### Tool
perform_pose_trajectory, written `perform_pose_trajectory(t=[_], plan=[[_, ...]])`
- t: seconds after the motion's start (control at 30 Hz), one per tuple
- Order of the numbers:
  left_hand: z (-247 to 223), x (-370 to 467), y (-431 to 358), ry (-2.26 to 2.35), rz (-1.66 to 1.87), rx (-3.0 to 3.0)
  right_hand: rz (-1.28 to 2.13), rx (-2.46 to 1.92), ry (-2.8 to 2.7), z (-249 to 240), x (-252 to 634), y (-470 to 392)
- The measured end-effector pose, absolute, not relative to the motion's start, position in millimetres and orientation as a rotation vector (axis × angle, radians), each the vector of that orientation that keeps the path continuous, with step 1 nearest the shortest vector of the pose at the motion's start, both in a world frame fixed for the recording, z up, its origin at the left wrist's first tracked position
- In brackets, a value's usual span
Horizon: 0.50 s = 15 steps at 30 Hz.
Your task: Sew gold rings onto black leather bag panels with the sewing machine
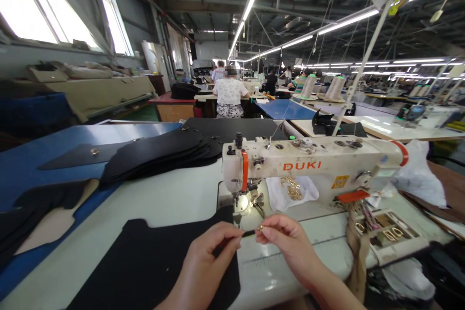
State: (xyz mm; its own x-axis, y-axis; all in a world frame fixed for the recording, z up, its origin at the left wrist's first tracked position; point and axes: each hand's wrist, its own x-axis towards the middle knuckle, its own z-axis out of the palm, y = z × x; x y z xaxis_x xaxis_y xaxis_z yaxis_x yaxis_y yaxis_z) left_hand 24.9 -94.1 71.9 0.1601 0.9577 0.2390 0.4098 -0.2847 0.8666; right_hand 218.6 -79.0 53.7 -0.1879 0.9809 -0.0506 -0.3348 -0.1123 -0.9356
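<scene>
In front of a white sewing machine (269, 162), both my hands are raised close together. My left hand (214, 256) pinches the end of a thin dark strip (249, 234), over a large black panel (160, 256). My right hand (285, 242) pinches a small gold metal piece (260, 228) at the strip's other end. The needle area stands just behind my fingertips. Gold rings (292, 189) lie on a white plastic bag (274, 196) under the machine arm.
A stack of black pieces (156, 152) lies left of the machine. At right are a tray (407, 249) with metal rings and a hanging tan strap (354, 252). A thread stand (363, 63) rises behind. A person (229, 92) sits ahead, facing away.
</scene>
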Motion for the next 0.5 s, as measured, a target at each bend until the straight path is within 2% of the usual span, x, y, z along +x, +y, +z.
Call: perform_pose_trajectory(t=[0.13,0.5], plan=[[73.1,32.5,-92.0,1.253,1.114,1.763,1.528,-0.925,-0.950,51.7,210.3,-81.2],[69.9,29.9,-87.3,1.199,1.069,1.383,1.859,-0.815,-0.570,54.1,199.6,-83.3]])
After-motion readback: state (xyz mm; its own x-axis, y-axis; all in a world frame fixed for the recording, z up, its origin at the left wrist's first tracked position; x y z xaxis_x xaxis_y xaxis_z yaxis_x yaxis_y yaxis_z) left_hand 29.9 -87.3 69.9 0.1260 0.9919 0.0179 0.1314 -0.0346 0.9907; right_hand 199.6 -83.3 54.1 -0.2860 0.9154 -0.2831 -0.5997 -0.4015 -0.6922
